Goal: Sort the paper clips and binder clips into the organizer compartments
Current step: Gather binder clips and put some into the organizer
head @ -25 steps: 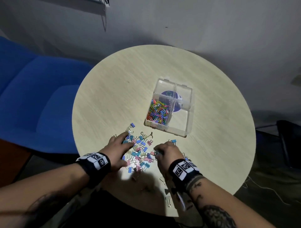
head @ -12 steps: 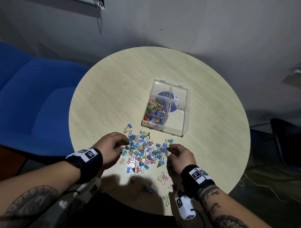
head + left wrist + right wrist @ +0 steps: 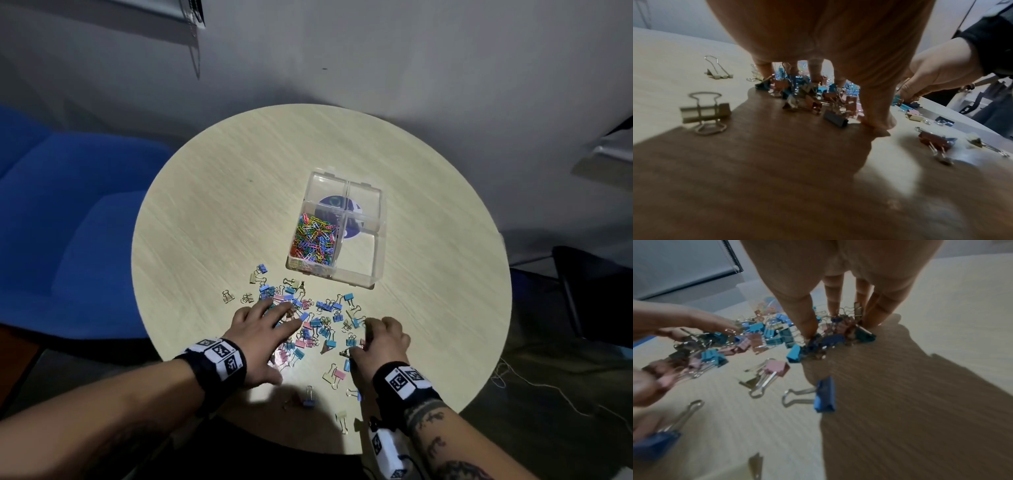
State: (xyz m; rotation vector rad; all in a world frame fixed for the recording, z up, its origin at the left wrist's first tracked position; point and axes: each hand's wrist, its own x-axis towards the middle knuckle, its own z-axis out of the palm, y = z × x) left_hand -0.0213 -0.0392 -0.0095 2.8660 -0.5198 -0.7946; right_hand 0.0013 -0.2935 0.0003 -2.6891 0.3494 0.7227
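Observation:
Pastel blue, pink and cream binder clips (image 3: 322,322) lie scattered on the near half of the round table (image 3: 212,219). My left hand (image 3: 279,317) lies over the left part of the pile with fingers spread and straight, fingertips (image 3: 816,76) touching clips and the thumb on the tabletop. My right hand (image 3: 368,337) curls down at the pile's right edge; its thumb and fingers (image 3: 833,305) close round a small cluster of binder clips (image 3: 835,335). The clear four-compartment organizer (image 3: 376,240) stands beyond the pile, with coloured paper clips (image 3: 313,240) filling its near-left compartment.
Stray binder clips (image 3: 337,375) lie near the table's front edge, one blue one (image 3: 309,399) close to my left wrist. A blue chair (image 3: 68,222) stands to the left. A dark chair (image 3: 589,294) is at the right.
My left hand has opened from a curl and spread over the pile. My right hand has shifted slightly right and closed down on clips at the pile's edge.

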